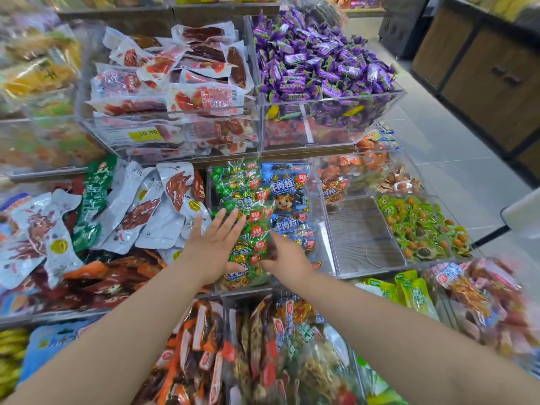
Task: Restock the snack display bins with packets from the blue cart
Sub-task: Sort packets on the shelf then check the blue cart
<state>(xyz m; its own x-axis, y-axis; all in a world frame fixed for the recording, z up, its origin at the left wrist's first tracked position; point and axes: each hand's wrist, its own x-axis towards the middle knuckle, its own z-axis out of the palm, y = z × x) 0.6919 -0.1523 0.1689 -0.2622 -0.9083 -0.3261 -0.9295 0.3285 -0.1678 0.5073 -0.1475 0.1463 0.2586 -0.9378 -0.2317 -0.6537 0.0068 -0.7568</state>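
Note:
A clear acrylic bin in the middle tier holds green beef-cube packets on its left side and blue beef-cube packets on its right. My left hand lies flat on the green packets with fingers spread, holding nothing. My right hand rests just right of it on the green and blue packets, fingers bent down into the pile; whether it grips one I cannot tell. The blue cart is out of view.
An empty clear compartment sits right of the bin, then green-wrapped snacks. Grey and red meat packets fill the left bin. Purple candies and red sausage packs fill the upper tier. Tiled floor lies right.

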